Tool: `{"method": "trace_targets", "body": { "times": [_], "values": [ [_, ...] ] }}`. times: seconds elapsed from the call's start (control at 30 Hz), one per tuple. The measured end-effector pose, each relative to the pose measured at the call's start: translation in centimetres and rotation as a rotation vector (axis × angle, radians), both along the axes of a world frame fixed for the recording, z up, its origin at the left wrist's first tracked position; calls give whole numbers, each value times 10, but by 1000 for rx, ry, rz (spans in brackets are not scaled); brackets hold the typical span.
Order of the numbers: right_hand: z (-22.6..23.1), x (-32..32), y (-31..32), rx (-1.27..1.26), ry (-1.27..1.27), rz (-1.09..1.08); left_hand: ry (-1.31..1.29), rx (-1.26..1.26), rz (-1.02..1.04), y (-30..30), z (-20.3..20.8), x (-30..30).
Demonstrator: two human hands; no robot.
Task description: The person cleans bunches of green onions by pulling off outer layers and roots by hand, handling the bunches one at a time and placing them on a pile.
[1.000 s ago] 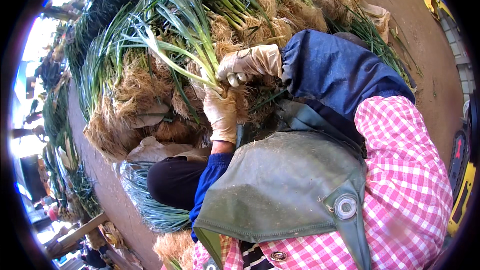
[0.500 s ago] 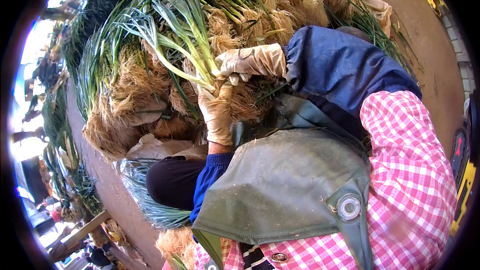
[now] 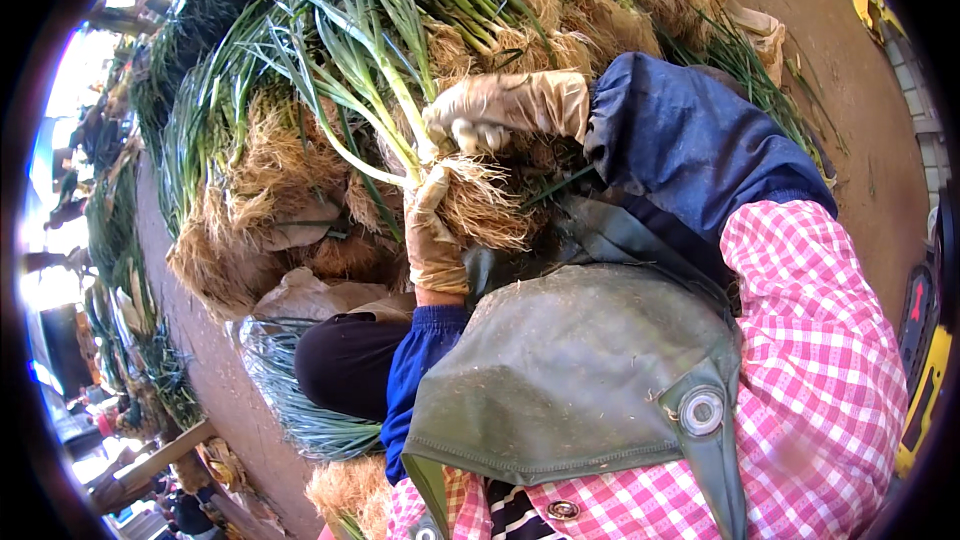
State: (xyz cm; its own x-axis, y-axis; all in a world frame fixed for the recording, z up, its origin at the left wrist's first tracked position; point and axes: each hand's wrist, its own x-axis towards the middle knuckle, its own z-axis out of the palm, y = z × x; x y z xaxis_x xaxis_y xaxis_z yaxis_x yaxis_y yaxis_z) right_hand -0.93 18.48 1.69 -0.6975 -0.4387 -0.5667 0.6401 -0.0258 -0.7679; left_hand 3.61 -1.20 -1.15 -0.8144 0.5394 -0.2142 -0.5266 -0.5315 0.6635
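Observation:
A small bunch of green onions (image 3: 385, 105) is held up over my lap, with pale stalks, long green leaves leaning to the far left and a tan root tuft (image 3: 487, 205) hanging to the right. My left hand (image 3: 430, 225), in a dirty cream glove, is closed round the base of the bunch from below. From the right, my right hand (image 3: 490, 112), gloved alike, has its curled fingers on the stalks just above the roots. Its fingertips are partly tucked out of sight. Behind both hands lies a heap of rooted green onions (image 3: 270, 155).
A dull green apron (image 3: 570, 370) covers my lap. Beside my left knee is a clear bag of green leaves (image 3: 310, 390), with another root clump (image 3: 350, 490) nearer me. More onion roots (image 3: 610, 20) lie at the far side. Brown floor (image 3: 850, 90) runs along the right.
The bunch's roots have come into view to the right, where my hands covered them before. My right hand has shifted slightly right, with its fingers more curled; my left hand sits slightly lower.

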Motion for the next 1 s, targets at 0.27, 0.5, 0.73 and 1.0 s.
{"method": "trace_targets", "body": {
  "times": [0.27,0.5,0.73,1.0],
  "values": [
    [-5,22,-6,65,171,79,-243,111,-2,9,31,13],
    [18,57,-25,606,490,259,-167,-97,48,18,-7,-7],
    [-6,71,-33,491,584,26,-258,-74,-30,26,-11,-16],
    [36,89,-28,-16,293,581,-282,20,26,20,-13,-20]
  ]
}}
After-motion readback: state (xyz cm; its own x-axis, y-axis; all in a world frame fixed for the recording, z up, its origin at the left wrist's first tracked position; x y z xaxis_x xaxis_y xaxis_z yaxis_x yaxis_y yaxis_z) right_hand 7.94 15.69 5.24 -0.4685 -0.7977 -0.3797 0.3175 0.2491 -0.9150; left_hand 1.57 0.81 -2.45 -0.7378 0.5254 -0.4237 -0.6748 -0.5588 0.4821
